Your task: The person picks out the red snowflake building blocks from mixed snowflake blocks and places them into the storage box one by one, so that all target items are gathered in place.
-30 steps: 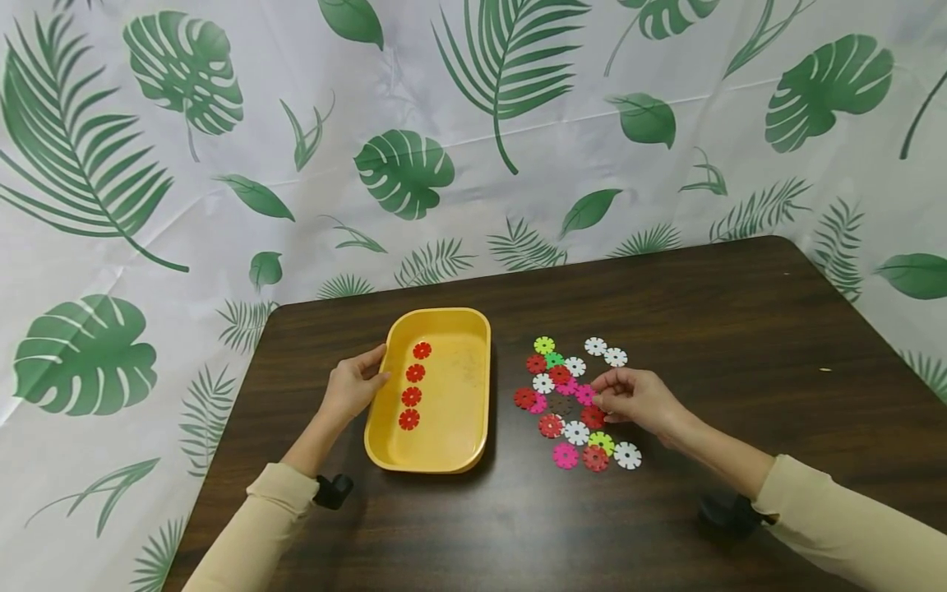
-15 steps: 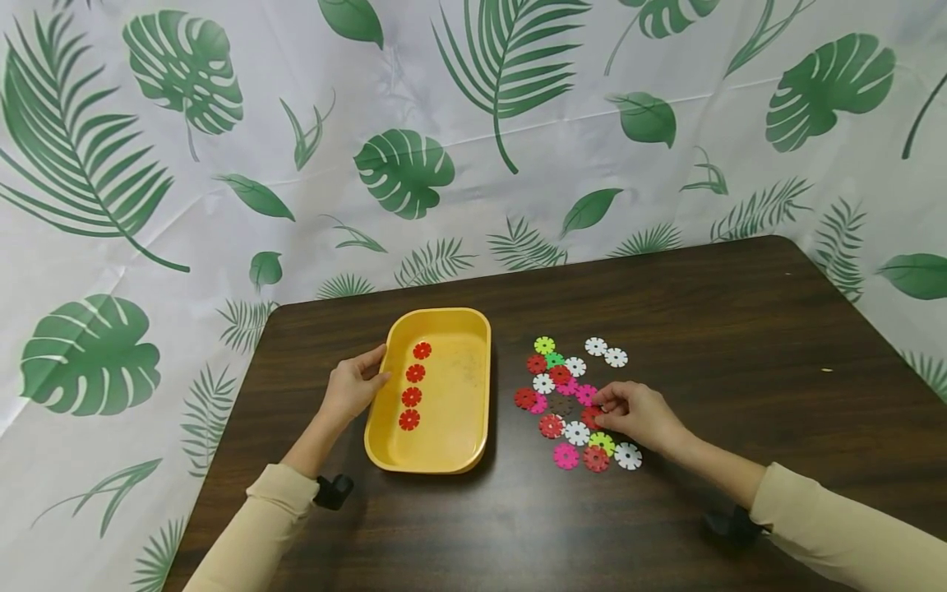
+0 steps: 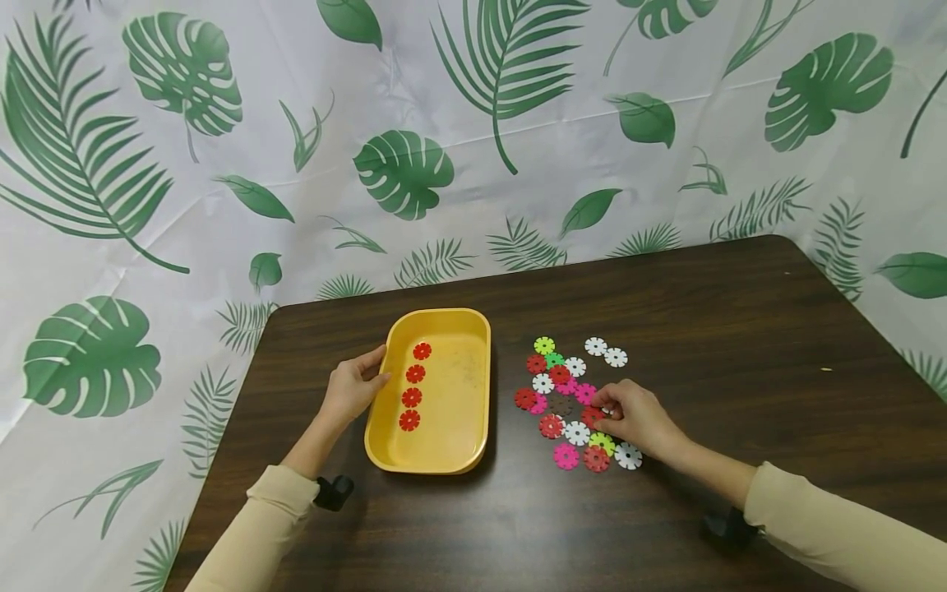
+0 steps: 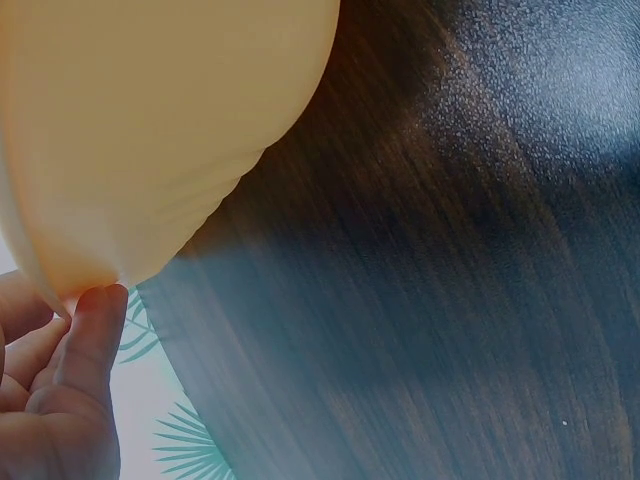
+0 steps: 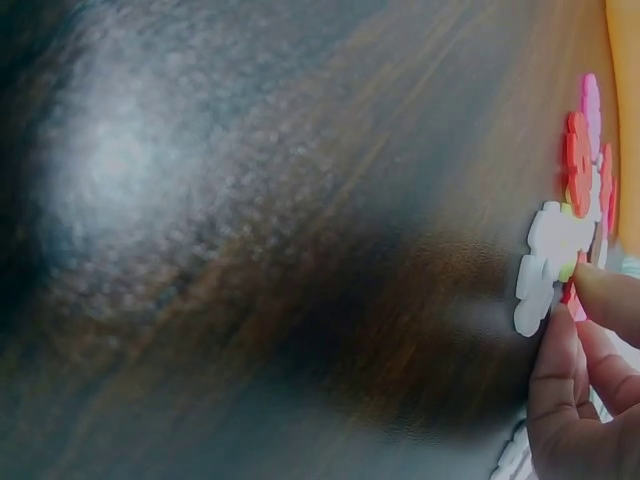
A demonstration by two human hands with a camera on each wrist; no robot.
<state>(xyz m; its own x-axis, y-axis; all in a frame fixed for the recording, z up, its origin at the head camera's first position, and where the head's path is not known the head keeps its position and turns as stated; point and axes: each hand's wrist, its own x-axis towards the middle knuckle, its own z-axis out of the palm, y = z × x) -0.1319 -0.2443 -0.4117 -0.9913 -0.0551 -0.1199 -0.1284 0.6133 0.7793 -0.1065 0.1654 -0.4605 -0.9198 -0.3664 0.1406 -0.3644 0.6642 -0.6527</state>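
Observation:
My left hand (image 3: pixel 352 390) grips the left wall of a yellow plastic tray (image 3: pixel 469 395), thumb over the rim; the left wrist view shows the fingers on the tray's wall (image 4: pixel 180 100). Inside lie several red notched discs (image 3: pixel 411 397) in a row along the left side. To the right, my right hand (image 3: pixel 638 418) reaches down into a loose spread of flower-like discs and pinches a red disc (image 3: pixel 591 416) between thumb and fingertips. In the right wrist view the thumb (image 5: pixel 606 298) and fingers meet at this red disc, partly hidden, close beside white discs (image 5: pixel 555 235).
Around the right hand lie pink discs (image 3: pixel 565 456), white discs (image 3: pixel 616 357), yellow-green discs (image 3: pixel 543 345), a green disc (image 3: pixel 554 360) and brown discs (image 3: pixel 561 404), some overlapping. The dark wooden table (image 3: pixel 710 312) ends at a leaf-printed cloth (image 3: pixel 518 205).
My right hand has moved slightly down and towards the front, from beside the pink disc to the red disc below it. The left hand and the tray have stayed in place.

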